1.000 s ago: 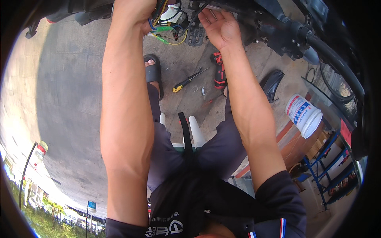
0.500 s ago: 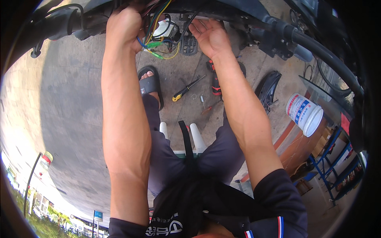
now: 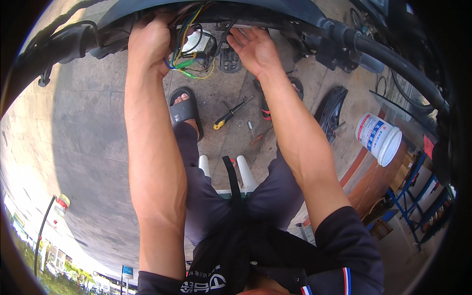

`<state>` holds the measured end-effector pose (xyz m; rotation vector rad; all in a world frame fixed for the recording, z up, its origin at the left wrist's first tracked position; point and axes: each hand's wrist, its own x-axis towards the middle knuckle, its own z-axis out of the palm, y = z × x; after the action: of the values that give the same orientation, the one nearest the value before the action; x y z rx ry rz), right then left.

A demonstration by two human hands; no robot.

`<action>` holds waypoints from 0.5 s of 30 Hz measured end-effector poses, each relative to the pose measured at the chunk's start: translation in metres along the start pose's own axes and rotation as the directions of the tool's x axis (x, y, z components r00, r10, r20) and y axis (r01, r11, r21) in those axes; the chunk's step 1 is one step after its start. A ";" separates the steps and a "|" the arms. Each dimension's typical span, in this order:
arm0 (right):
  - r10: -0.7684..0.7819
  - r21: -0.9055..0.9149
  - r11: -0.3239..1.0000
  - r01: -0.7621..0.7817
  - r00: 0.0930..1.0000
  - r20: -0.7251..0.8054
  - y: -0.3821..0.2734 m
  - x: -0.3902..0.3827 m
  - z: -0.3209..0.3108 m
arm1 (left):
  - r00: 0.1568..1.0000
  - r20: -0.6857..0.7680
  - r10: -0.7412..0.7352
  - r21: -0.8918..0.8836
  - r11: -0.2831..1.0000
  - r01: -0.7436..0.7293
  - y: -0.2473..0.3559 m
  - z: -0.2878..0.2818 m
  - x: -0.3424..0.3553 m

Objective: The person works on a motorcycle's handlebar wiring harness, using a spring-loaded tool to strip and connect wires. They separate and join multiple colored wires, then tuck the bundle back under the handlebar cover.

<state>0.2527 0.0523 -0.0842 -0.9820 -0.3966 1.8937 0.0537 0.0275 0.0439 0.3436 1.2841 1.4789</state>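
Dark, smooth plastic hides most fingers of the left hand [image 3: 149, 44], which reaches up behind the lower edge of a vehicle body [image 3: 275, 7]; whether it grips anything there I cannot tell. The right hand [image 3: 256, 53] is loosely spread, palm up, its curled fingers near the underside of that same edge; contact is unclear. The body lies across the top of the view, its long axis running left to right, bowed by the lens, with thick tubular bars [image 3: 400, 64] extending toward the sides.

Between the hands, a bundle of thin, glossy wires [image 3: 183, 37] hangs from under the body, its length slanting down and leftward. Smooth green sleeves [image 3: 186, 64] sit near its lower end, where a yellow strand loops right. Behind it shows a white, angular piece [image 3: 196, 42], and just right of that a black, ridged pedal [image 3: 229, 60].

Farther out, on the rough paving [image 3: 206, 152], lies a yellow-and-black screwdriver [image 3: 223, 121], its shaft pointing up and rightward, near a small metal spring [image 3: 250, 125]. Beyond the right forearm lies a curved black shell [image 3: 330, 110], then a white cylindrical bucket [image 3: 376, 137].
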 end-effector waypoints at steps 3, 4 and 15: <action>0.034 0.236 0.971 -0.041 0.999 0.032 0.000 -0.001 0.003 | 0.999 -0.022 0.026 0.015 1.000 -0.026 -0.007 -0.004 0.001; 0.035 0.384 0.921 -0.063 0.996 0.080 0.000 -0.001 0.004 | 1.000 -0.002 -0.004 0.066 0.998 0.004 -0.008 -0.008 0.004; 0.108 0.573 0.817 0.062 0.960 -0.258 0.002 0.024 0.025 | 0.997 0.051 -0.056 0.173 0.984 0.046 -0.006 -0.014 0.008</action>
<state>0.2267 0.0751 -0.0809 -0.8119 0.3544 1.7000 0.0426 0.0258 0.0305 0.4583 1.3695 1.3105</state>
